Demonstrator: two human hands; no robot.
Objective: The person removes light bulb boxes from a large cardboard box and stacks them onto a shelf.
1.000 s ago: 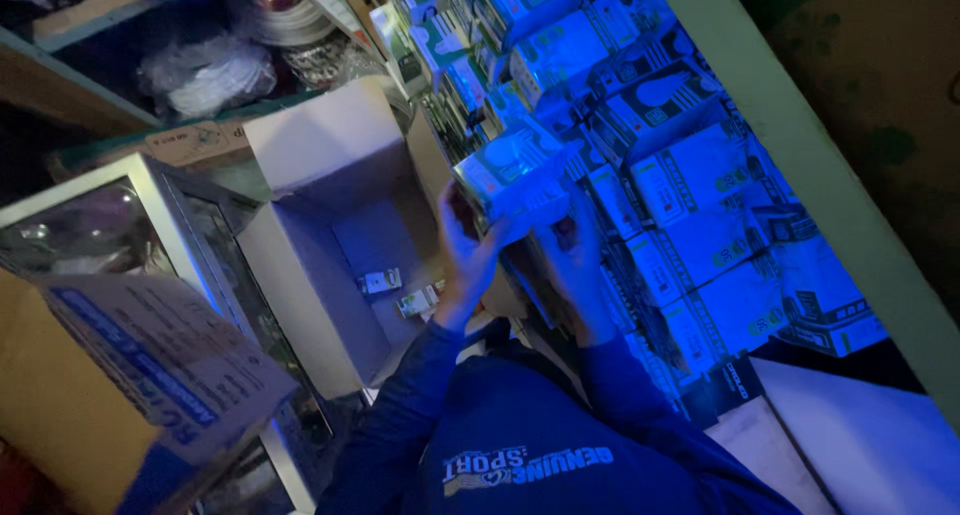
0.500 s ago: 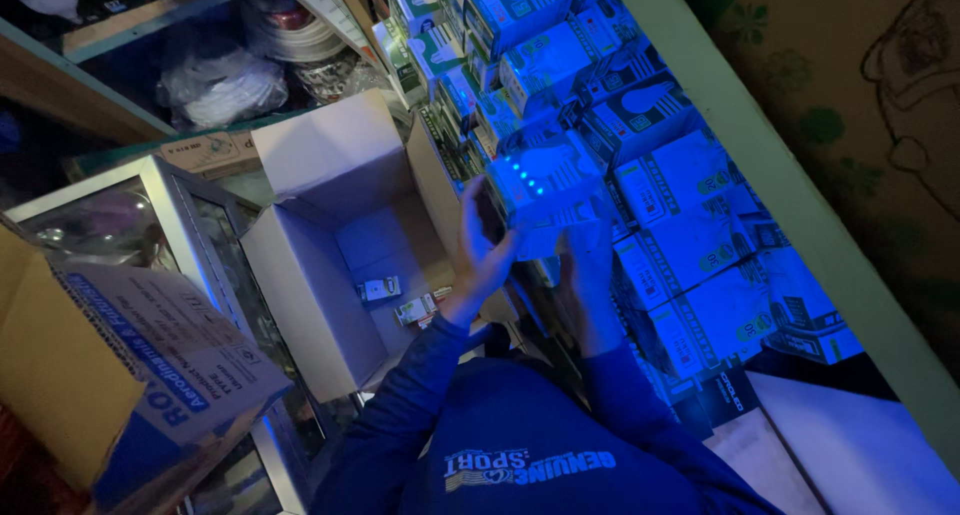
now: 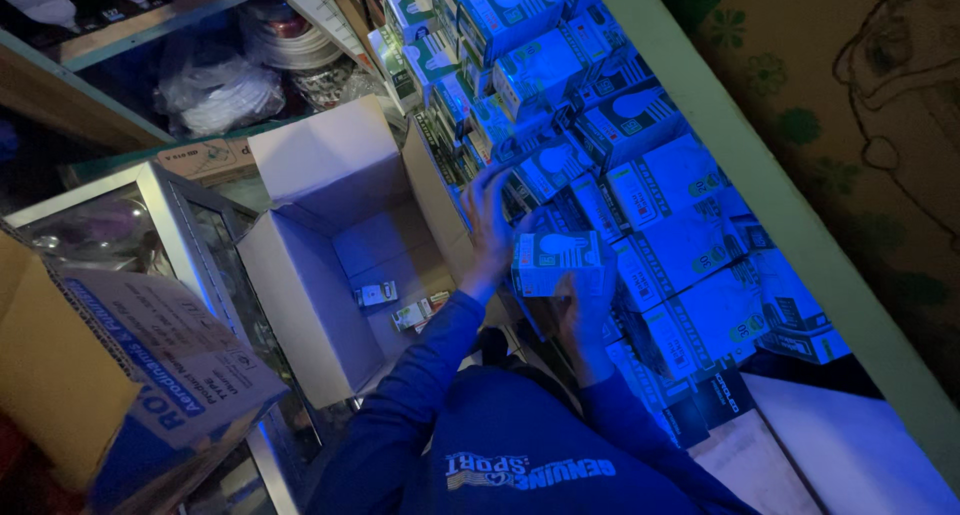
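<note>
Both my arms, in blue sleeves, reach up to a wall of stacked light bulb boxes (image 3: 640, 175). Between my hands is one small white and green light bulb box (image 3: 556, 263), lying flat against the stack. My left hand (image 3: 488, 223) presses on the box's left end, its fingers spread up over the neighbouring boxes. Beneath the box, my right hand (image 3: 580, 313) grips its lower edge. The scene is dark and lit blue.
An open cardboard carton (image 3: 330, 275) with a few small boxes at its bottom stands left of my hands. A glass display case (image 3: 170, 225) and a printed carton (image 3: 130, 375) are at the left. Shelves with bags and rolls (image 3: 230, 75) are above.
The held box has moved lower and to the right along the stack, closer to my body. My left hand's fingers have spread up over the stacked boxes.
</note>
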